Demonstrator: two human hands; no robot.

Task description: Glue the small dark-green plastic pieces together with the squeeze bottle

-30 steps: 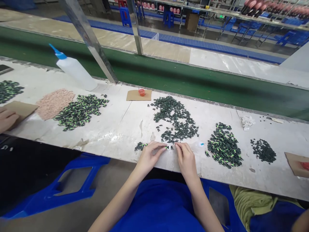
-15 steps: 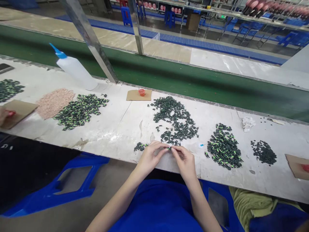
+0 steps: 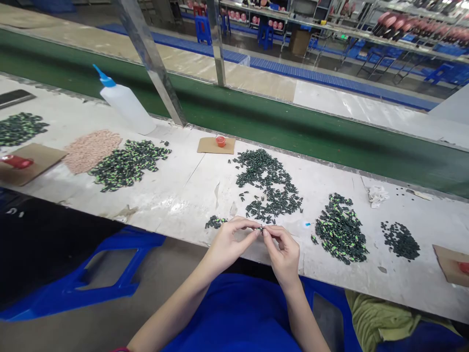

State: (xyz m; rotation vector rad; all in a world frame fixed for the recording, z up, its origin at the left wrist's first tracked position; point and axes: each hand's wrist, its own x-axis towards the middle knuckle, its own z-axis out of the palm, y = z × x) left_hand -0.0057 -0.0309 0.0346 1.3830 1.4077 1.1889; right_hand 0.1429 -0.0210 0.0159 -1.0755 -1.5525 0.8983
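Note:
My left hand (image 3: 231, 243) and my right hand (image 3: 284, 252) meet fingertip to fingertip over the front edge of the white table. Pinched between them is a small dark piece (image 3: 261, 229), mostly covered by the fingers. Just beyond the hands spreads a pile of small dark green, stick-shaped parts (image 3: 266, 183). Beside my left hand lies a little group of dark parts (image 3: 215, 222). A small bottle with a blue tip (image 3: 308, 224) lies right of my right hand. Farther right is a heap of black and lime-green parts (image 3: 340, 230).
A white squeeze bottle (image 3: 128, 107) stands near a metal post (image 3: 157, 73). Left are a pink heap (image 3: 93, 149) and a black-green heap (image 3: 128, 164). A red cup (image 3: 220, 141) rests on cardboard (image 3: 208, 145). Small black discs (image 3: 401, 240) and crumpled tissue (image 3: 377, 195) lie right.
The view has shifted slightly, so the table contents appear a little farther right. Both hands stay together at the small piece. At far left, a co-worker's hand has left the red object.

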